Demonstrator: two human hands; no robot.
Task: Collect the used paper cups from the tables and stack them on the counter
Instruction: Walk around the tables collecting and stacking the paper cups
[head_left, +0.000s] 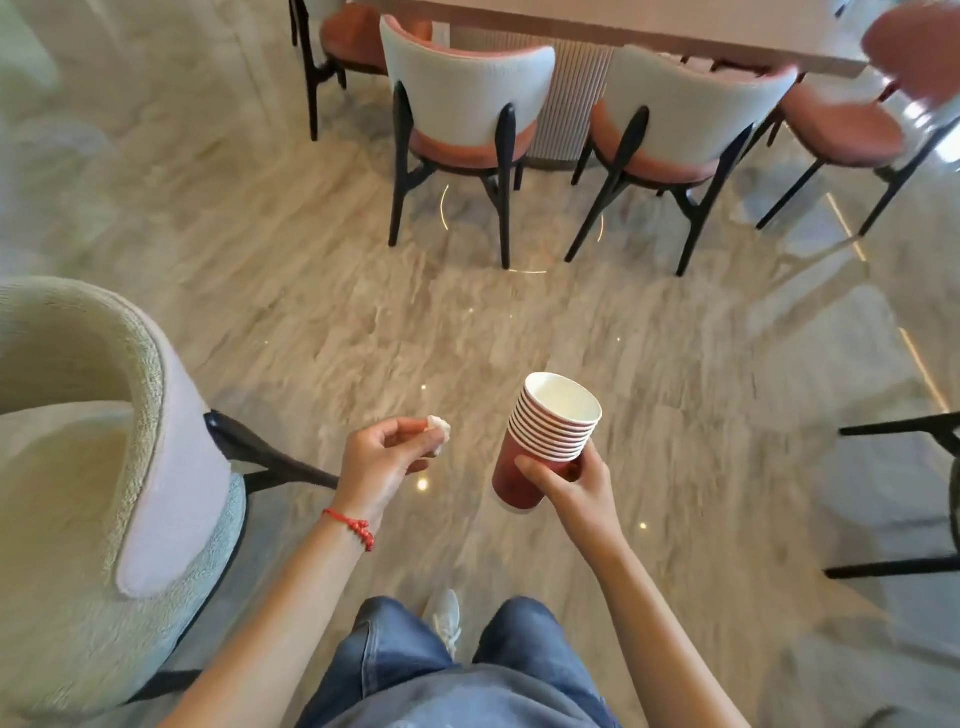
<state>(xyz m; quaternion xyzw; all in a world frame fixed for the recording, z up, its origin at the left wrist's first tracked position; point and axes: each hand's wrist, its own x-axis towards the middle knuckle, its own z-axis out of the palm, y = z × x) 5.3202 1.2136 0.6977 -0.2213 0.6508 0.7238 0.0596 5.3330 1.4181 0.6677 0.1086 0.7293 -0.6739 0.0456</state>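
1. Polished marble floor (311, 322) lay under the person's jeans (457, 670).
2. Right hand (576, 486) wrapped the lower part of a nested stack of red paper cups (545, 447), held in the air and tilted, white inside showing.
3. Left hand (382, 457) pinched a crumpled white tissue (439, 427).
4. Paper that light and thin probably crushes easily; holding the outermost cup low, gently, seemed wise.
5. Beyond stood chairs (467, 104) and a desk (649, 26).

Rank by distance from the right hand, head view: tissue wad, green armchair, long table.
From the right hand:
1. Tissue wad, just to its left, pinched in the left hand.
2. Green armchair, far left.
3. Long table, top of frame, beyond the chairs.
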